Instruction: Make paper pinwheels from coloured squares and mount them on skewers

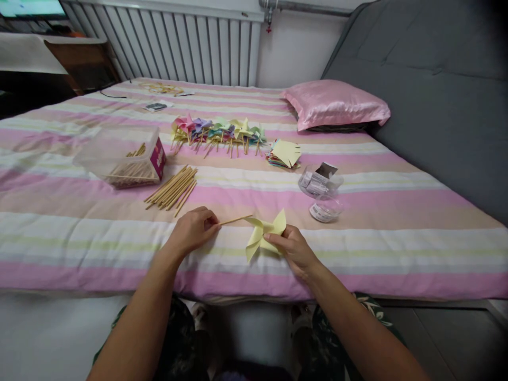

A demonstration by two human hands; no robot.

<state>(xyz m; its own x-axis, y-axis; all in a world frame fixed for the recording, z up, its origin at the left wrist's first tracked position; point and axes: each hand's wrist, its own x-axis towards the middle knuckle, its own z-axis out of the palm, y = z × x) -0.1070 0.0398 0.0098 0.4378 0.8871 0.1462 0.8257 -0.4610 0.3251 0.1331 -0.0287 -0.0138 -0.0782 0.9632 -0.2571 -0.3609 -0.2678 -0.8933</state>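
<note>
My left hand [193,229] pinches the near end of a thin wooden stick [236,219] that points right toward a yellow paper pinwheel [262,236]. My right hand [292,249] holds that pinwheel by its lower right side, just above the striped bedspread [397,233]. The stick's tip meets the pinwheel's upper left blade. A loose bundle of wooden sticks [173,188] lies just beyond my left hand.
A clear plastic box [123,156] with sticks sits at the left. A row of finished coloured pinwheels [217,132] lies further back, with a stack of cut paper squares [284,154] beside it. Two small clear containers [322,190] stand right. A pink pillow [335,103] rests against a grey sofa back.
</note>
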